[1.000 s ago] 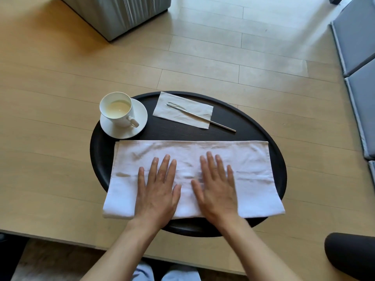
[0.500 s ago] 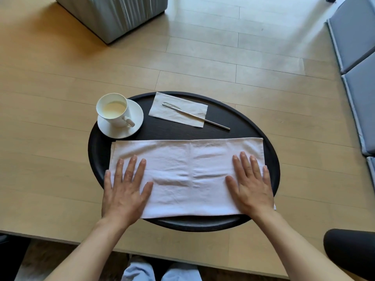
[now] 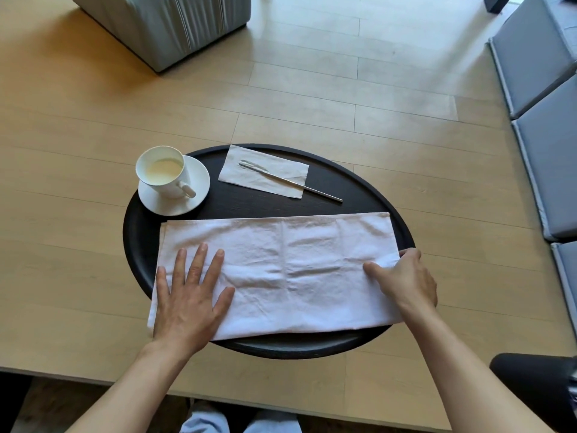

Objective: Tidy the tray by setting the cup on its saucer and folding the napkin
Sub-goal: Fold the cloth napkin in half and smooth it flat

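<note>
A white cloth napkin [image 3: 281,270] lies folded into a long strip across the near half of the round black tray [image 3: 359,189]. My left hand [image 3: 190,292] presses flat on the napkin's left end, fingers spread. At the right end, my right hand [image 3: 406,279] pinches the napkin's edge between thumb and curled fingers. A white cup [image 3: 164,171] with a pale drink stands upright on its white saucer [image 3: 199,179] at the tray's far left.
A small paper napkin [image 3: 265,175] with a thin metal utensil [image 3: 312,189] on it lies at the tray's far side. The tray sits on a light wood table [image 3: 62,214]. A grey ottoman [image 3: 162,23] stands beyond, grey cushions [image 3: 546,89] at right.
Both hands slid outward from the napkin's middle to its ends. The right hand then went from flat to pinching the right edge.
</note>
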